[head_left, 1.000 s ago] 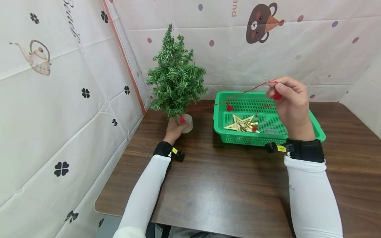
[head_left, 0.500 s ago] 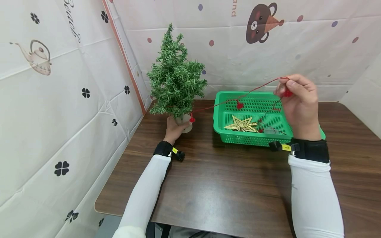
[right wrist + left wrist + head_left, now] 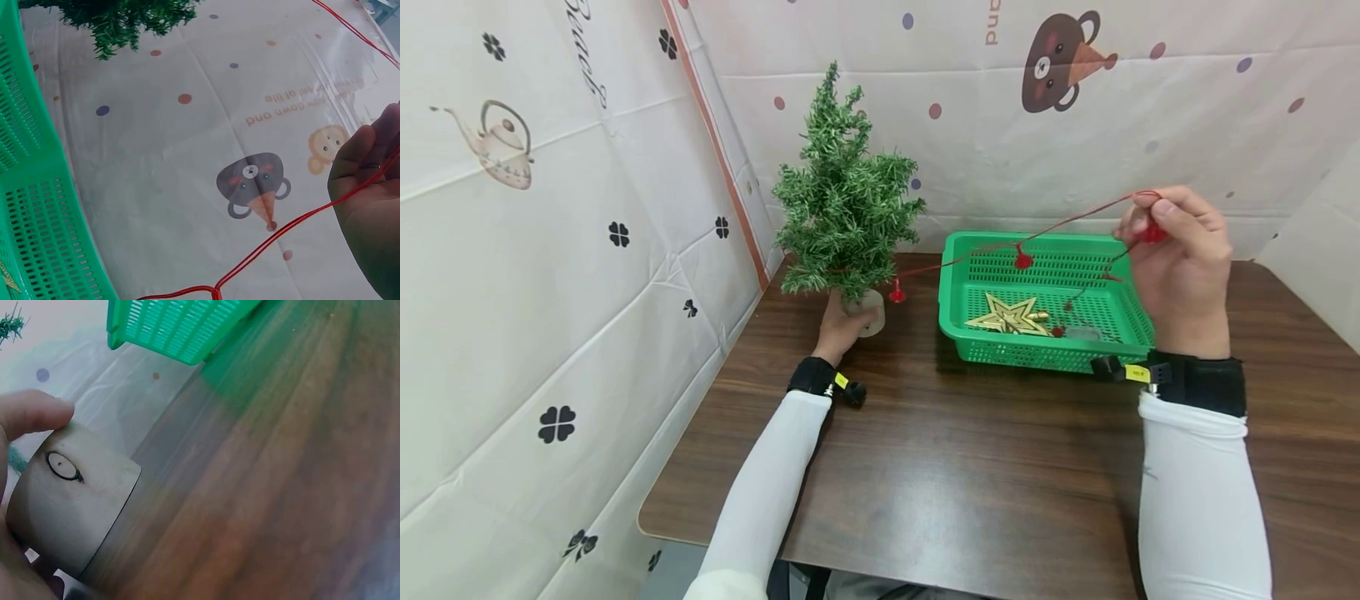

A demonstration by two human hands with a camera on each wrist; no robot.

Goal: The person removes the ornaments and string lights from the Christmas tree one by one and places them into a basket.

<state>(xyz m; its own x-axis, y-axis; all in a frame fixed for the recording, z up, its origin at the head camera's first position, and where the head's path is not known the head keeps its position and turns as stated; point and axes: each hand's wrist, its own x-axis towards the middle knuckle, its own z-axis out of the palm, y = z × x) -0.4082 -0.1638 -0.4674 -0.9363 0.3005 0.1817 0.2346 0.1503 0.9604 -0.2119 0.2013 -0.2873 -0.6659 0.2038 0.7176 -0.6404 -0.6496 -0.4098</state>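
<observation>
A small artificial Christmas tree (image 3: 846, 200) stands at the back left of the table. My left hand (image 3: 841, 327) grips its pale round wooden base (image 3: 81, 494), thumb over the near side. Raised above the basket's right part, my right hand (image 3: 1183, 267) pinches a thin red cord (image 3: 1075, 218) strung with small red ornaments. From there the cord runs left to the lower branches, where bits of red show among the needles. One red ornament (image 3: 1023, 260) dangles before the basket, another (image 3: 897, 292) beside the base. A loose tail hangs from the right hand into the basket.
Right of the tree sits a green plastic basket (image 3: 951, 292). Inside lie a gold star (image 3: 1011, 315), a small clear piece (image 3: 1082, 333) and more red ornaments. A printed white sheet (image 3: 985, 150) rises behind the brown table (image 3: 962, 467).
My right hand has moved right, drawing the cord out from the tree; the hanging ornaments shifted right with it. The tree has turned slightly, while my left hand stays at its base.
</observation>
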